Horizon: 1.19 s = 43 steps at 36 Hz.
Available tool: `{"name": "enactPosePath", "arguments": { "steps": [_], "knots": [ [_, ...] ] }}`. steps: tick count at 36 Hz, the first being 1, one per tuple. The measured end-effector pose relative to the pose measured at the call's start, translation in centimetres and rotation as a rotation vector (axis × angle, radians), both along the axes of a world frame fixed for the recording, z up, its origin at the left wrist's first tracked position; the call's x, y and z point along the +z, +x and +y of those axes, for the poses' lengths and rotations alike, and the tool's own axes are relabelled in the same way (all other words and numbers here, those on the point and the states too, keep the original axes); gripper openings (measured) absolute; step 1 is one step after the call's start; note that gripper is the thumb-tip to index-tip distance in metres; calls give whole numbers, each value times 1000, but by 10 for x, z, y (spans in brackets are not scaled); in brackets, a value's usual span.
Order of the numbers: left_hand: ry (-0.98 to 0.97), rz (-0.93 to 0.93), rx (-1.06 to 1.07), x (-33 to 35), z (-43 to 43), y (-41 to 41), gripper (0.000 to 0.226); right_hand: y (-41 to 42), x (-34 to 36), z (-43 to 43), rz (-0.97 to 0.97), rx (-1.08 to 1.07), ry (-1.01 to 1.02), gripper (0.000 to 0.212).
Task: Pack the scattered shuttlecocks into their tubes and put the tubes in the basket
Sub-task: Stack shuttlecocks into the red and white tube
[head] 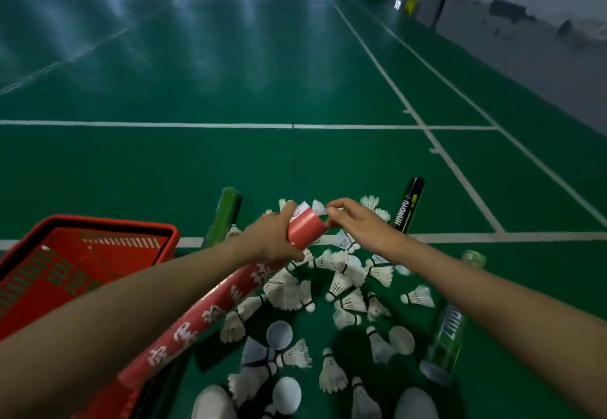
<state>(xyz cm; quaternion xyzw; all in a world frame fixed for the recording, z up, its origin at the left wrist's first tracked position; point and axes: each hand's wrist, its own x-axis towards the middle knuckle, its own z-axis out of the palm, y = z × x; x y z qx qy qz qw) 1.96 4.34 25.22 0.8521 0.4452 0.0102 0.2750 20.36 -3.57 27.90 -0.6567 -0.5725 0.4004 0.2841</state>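
Glossy green court floor [230,156]: my left hand [269,238] grips matte red tube [305,228], my right hand [358,225] pinches white feathered shuttlecock [318,207] at its round mouth.

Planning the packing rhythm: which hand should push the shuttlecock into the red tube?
Right. The right hand pinches the shuttlecock at the mouth of the red tube, while the left hand grips that tube and is occupied.
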Motion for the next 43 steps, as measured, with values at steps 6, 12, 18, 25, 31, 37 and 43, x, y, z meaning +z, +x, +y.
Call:
{"name": "enactPosePath", "arguments": {
  "steps": [6, 12, 18, 25, 31, 37, 43],
  "knots": [
    [-150, 98, -36, -80, 41, 19, 81, 32, -92, 42, -54, -8, -119, 27],
    [-199, 156, -74, -159, 66, 31, 91, 64, -201, 74, -269, 21, -276, 34],
    [-308, 166, -28, -209, 71, 31, 89, 75, -273, 81, -538, 62, -300, 44],
    [-409, 161, 96, -235, 56, 36, 99, 67, -303, 61, -589, 50, -282, 40],
    [-386, 193, 135, -238, 42, 33, 99, 58, -314, 50, -596, -93, -200, 34],
    [-269, 200, 160, -237, 32, 17, 94, 44, -300, 44, -145, -369, -70, 25],
    [-195, 159, 164, -234, 12, 14, 95, 36, -262, 30, 60, -421, 64, 22]
  ]
}}
